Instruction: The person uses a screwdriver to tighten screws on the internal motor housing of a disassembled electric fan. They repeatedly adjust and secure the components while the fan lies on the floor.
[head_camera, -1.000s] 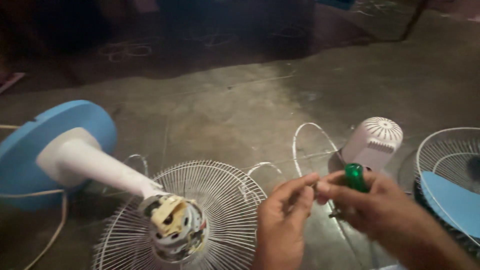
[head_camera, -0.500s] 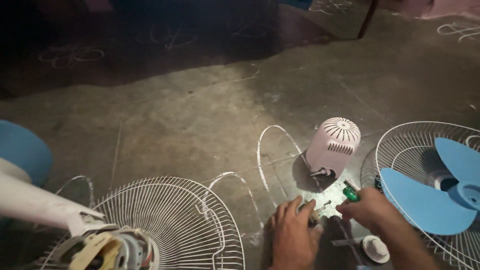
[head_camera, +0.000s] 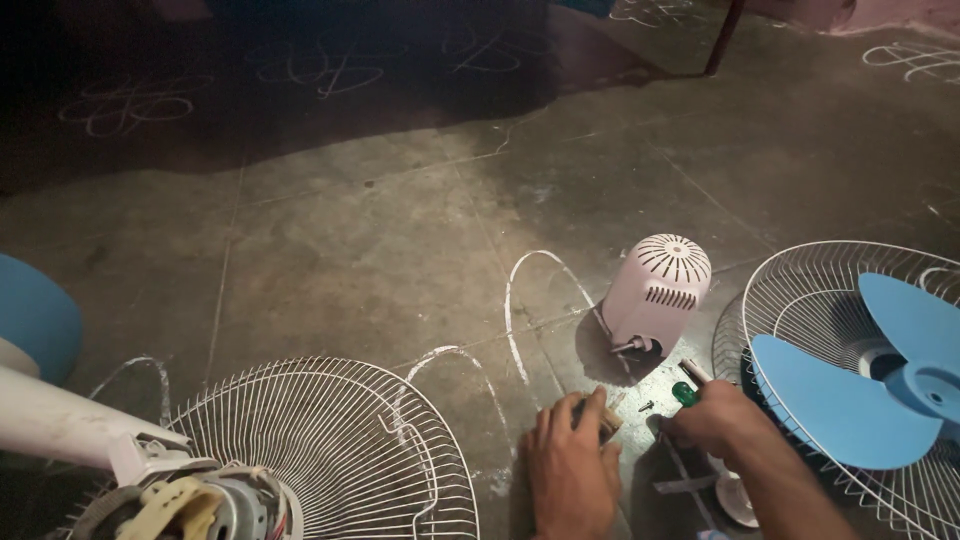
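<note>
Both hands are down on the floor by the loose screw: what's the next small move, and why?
Probably pinch up the small screw with the left hand. It lies loose on the concrete floor between both hands, while the right hand already grips the green-handled screwdriver and the left hand's fingertips rest nearest to it.

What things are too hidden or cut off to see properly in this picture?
All in the head view:
- Small brown object: mostly covered by the left hand, kind unclear.
- Green-handled screwdriver: its handle is wrapped by the right hand.
- Fan motor: cut off by the bottom edge.
- Blue fan blade and its grille: cut off at the right edge.
- Tiny screw: too small to be sure.
</note>
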